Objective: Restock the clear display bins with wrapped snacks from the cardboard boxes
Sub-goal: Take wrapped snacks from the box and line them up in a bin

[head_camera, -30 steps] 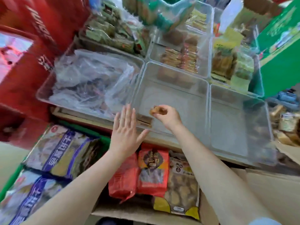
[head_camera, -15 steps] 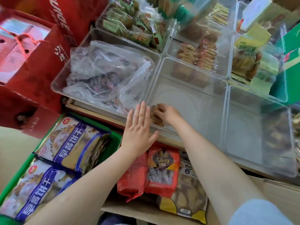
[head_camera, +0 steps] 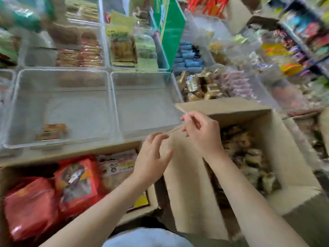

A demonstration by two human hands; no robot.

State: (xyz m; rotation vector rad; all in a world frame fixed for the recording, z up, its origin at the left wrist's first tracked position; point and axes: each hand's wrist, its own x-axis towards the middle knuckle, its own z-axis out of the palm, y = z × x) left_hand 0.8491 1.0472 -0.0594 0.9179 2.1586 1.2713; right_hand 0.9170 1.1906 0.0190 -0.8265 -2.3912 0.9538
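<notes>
Two brown wrapped snacks (head_camera: 51, 131) lie at the near left of a clear display bin (head_camera: 58, 107). A second clear bin (head_camera: 146, 106) stands to its right, with nothing visible inside. An open cardboard box (head_camera: 292, 168) at the right holds several brown wrapped snacks (head_camera: 247, 154). My right hand (head_camera: 201, 134) hovers over that box's left edge with loosely curled fingers, holding nothing. My left hand (head_camera: 153, 157) is beside it over the box's flap (head_camera: 188, 189), fingers relaxed and empty.
A second cardboard box (head_camera: 110, 150) at the lower left holds red snack bags (head_camera: 76, 182). Behind are filled clear bins (head_camera: 80, 54), a green divider board (head_camera: 172, 32) and gold-wrapped sweets (head_camera: 201, 86). Shelves of packets run along the right.
My right hand has let go of the snack in the left bin. Both hands and my view have swung right, toward the open cardboard box.
</notes>
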